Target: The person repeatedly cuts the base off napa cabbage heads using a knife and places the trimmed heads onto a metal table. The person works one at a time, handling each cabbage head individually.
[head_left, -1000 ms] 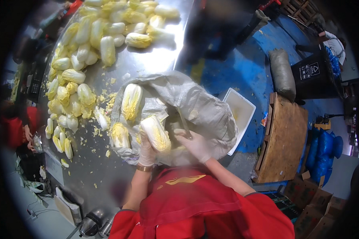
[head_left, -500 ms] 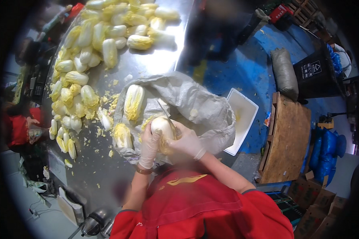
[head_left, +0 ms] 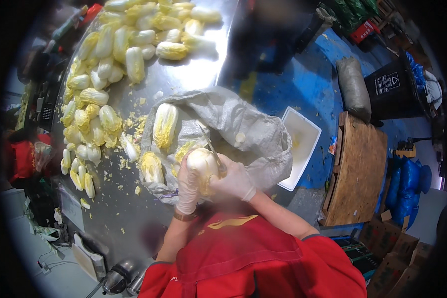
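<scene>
Just in front of my body, a napa cabbage [head_left: 201, 162] is held with its white base facing up. My left hand [head_left: 186, 185], in a thin white glove, is closed around its left side. My right hand [head_left: 234, 180], also gloved, grips a knife [head_left: 207, 138] and rests its fingers against the cabbage's right side. The blade points up and away beside the base; the handle is mostly hidden in my hand. Beneath lies an open grey woven sack [head_left: 203, 102]. On its left part lie a whole cabbage [head_left: 165, 125] and a shorter one [head_left: 151, 168].
A cabbage pile [head_left: 104, 74] covers the left and far side of the metal table [head_left: 121, 208], with leaf scraps nearby. Right of the sack stands a white box [head_left: 303, 134]; beyond are a wooden pallet [head_left: 357, 174] and black bin [head_left: 395, 89]. Another person's red sleeve [head_left: 22, 159] shows at left.
The held cabbage has tilted slightly, so more of its white base shows. My hands and the knife have shifted only a little.
</scene>
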Available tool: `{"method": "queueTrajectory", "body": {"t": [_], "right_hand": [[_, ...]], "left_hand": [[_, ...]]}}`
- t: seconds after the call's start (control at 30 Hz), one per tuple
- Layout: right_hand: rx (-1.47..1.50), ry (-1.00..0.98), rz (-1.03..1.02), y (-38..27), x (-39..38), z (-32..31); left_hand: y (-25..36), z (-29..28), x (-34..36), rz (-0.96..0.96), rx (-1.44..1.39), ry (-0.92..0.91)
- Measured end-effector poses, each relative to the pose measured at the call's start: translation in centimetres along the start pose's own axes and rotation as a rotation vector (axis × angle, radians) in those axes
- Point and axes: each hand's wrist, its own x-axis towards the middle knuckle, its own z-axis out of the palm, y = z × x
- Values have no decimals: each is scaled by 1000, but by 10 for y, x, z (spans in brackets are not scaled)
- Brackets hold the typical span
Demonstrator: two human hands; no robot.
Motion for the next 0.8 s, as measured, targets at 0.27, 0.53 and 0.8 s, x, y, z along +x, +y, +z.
{"method": "queueTrajectory", "body": {"t": [0.27, 0.53, 0.8], "right_hand": [[70, -3, 153, 3, -2, -12], [53, 15, 330, 10, 6, -8], [-81, 97, 354, 23, 23, -18]], "left_hand": [[-20, -24, 1, -117, -162, -42], [-23, -27, 19, 20, 439, -39], [-28, -34, 7, -153, -337, 93]]}}
